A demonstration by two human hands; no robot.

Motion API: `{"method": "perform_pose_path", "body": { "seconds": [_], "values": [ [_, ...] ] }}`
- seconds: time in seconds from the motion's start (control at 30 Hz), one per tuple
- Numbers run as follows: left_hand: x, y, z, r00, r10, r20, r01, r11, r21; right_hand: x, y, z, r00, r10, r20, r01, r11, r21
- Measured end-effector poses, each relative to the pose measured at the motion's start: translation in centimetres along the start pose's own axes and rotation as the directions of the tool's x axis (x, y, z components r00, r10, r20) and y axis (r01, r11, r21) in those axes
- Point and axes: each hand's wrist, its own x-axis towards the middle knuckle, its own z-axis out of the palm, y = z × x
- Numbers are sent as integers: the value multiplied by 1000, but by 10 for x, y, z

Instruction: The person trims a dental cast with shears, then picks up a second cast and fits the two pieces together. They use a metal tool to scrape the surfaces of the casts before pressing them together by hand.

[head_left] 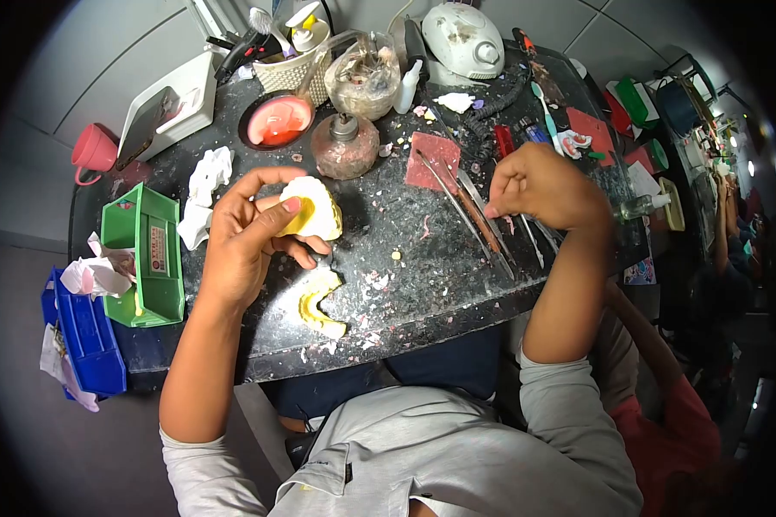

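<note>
Your left hand (248, 231) is holding the rounded yellow-and-white cast (313, 209) above the dark table (388, 284). The cast is resting at the finger ends, well out from your palm, with your thumb (278, 217) pressing on its yellow face and your index finger (267, 178) reaching along its upper edge. Those two are standing a little apart, with the cast between them, while your lower fingers are spreading loosely beneath it, slightly bent and separated from one another.

Below that hand, the horseshoe-shaped cast (322, 306) is lying on the tabletop near the front edge, apart from your fingers, with pale crumbs scattering beside it.

Your right hand (539, 185) is hovering over the right part of the table, just beside the slim metal tools (467, 215). Its fingers are curling inward and its thumb is pointing down toward the tool handles; the thumb and fingertips are sitting close together, but you are hiding part of them, so whether they are touching or pinching anything, I cannot tell.

The red square sheet (427, 172) is lying under the upper ends of the tools. Farther back, the glass burner (345, 148) is standing beside the dark bowl of red material (278, 122), and the green bin (159, 289) is sitting left of your left hand.
</note>
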Motion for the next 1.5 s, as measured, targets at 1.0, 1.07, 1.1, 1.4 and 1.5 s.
{"method": "perform_pose_path", "body": {
  "seconds": [1.0, 1.07, 1.1, 1.4, 1.5],
  "values": [
    [-14, 0, 19, 980, 141, 137, -122, 983, -137, -1, -29, 2, 687, -138, -713, 707, 354, 612],
    [-15, -1, 19, 977, 158, 146, -139, 981, -134, -3, -20, -2, 738, -358, -572, 640, 99, 762],
    [-16, 0, 20, 977, 156, 146, -136, 981, -135, -2, -18, -1, 740, -356, -571, 638, 101, 763],
    [-19, -2, 18, 953, 177, 246, -139, 976, -167, 5, -52, 39, 751, -515, -414, 632, 376, 678],
    [-19, -2, 18, 936, 234, 261, -224, 972, -69, 6, -51, 51, 804, -492, -335, 554, 415, 722]
  ]
}}
